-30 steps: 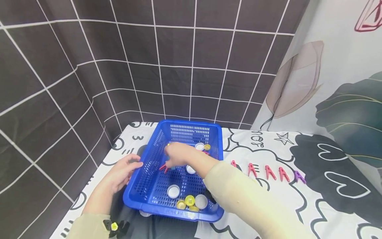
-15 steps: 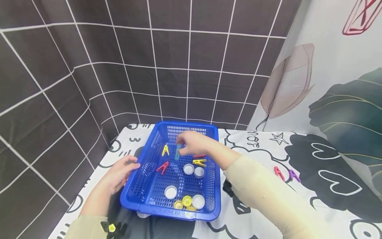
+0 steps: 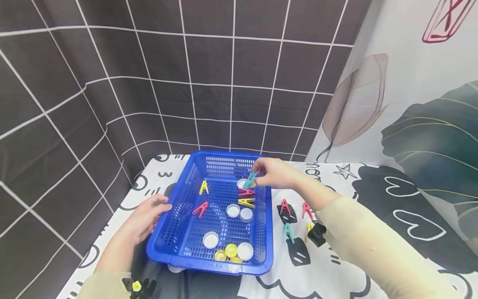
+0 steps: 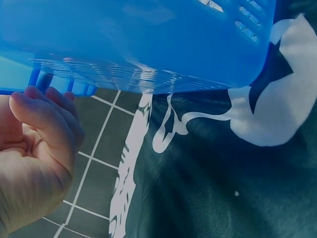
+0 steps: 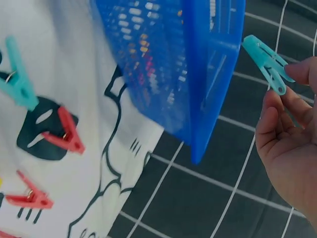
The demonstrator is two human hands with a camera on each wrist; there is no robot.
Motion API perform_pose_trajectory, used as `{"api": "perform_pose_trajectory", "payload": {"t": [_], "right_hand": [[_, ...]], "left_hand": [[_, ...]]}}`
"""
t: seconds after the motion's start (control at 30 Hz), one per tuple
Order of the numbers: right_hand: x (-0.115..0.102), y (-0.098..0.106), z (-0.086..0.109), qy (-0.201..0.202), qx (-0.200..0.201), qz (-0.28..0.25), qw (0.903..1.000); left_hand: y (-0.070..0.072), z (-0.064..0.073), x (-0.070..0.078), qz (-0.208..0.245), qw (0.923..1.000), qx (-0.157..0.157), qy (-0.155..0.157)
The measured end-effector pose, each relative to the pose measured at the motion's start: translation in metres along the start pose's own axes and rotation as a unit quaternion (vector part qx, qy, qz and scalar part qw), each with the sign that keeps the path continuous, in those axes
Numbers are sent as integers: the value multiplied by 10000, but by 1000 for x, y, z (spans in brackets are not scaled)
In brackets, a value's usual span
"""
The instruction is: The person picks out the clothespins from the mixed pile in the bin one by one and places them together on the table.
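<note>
Rightward from the middle of the blue plastic basket [image 3: 198, 265], the teal clothespin [image 3: 249, 181] has travelled with the right hand [image 3: 277, 173] over the last half second, and it is now near the basket's right rim, toward the back. Thumb and fingertips pinch it at one end, and it hangs tilted above a white bottle cap [image 3: 241, 183] and a red clothespin [image 3: 245, 192]. The left hand [image 3: 147, 216] has stayed at the basket's left rim, fingers bent and touching the edge; whether they grip it I cannot tell. On the perforated floor lie a yellow clothespin [image 3: 203, 187] at the back left, an open-legged red clothespin [image 3: 201, 209] in front of it, and another yellow clothespin [image 3: 247, 202] just in front of the red one on the right. Two white caps [image 3: 233, 211] sit side by side near the right wall, and a single white cap [image 3: 210, 240] is nearer the front. Yellow caps [image 3: 231, 250] cluster beside a larger white cap [image 3: 245, 251] in the front right corner. Right of the basket, on the patterned cloth [image 3: 272, 259], are two red clothespins [image 3: 285, 207], a second teal clothespin [image 3: 288, 233] and a partly hidden yellow clothespin beside the right wrist's black strap [image 3: 317, 234].
</note>
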State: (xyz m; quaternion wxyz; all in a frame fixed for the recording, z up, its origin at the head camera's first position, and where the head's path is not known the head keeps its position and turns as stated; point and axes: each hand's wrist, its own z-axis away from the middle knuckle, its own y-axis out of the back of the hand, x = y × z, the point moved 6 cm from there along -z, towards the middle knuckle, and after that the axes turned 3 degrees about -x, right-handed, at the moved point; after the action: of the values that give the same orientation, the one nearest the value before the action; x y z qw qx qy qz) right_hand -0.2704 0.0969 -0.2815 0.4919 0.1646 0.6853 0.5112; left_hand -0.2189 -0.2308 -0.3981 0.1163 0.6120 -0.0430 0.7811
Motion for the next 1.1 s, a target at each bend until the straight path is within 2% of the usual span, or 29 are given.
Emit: {"api": "perform_pose_trajectory", "payload": {"t": [0.2,0.43,0.63,0.83,1.1], "right_hand": [[20,7,13,-304,196,-483,9982],[46,10,36,-639,609,-1055,9905],[69,14,62,-937,1026,-1016,9851],[92,14,91,-1317,1166,-1059,9787],[121,3,128,-1699,1449,-988,9697]], "left_hand": [[-1,0,0,87,10000,-32,-38],[-1,1,-1,37,10000,-14,-72],[-2,1,-1,156,9998,-47,-128],[-3,1,-1,216,9996,-83,-163],[0,0,-2,237,9996,-81,-137]]}}
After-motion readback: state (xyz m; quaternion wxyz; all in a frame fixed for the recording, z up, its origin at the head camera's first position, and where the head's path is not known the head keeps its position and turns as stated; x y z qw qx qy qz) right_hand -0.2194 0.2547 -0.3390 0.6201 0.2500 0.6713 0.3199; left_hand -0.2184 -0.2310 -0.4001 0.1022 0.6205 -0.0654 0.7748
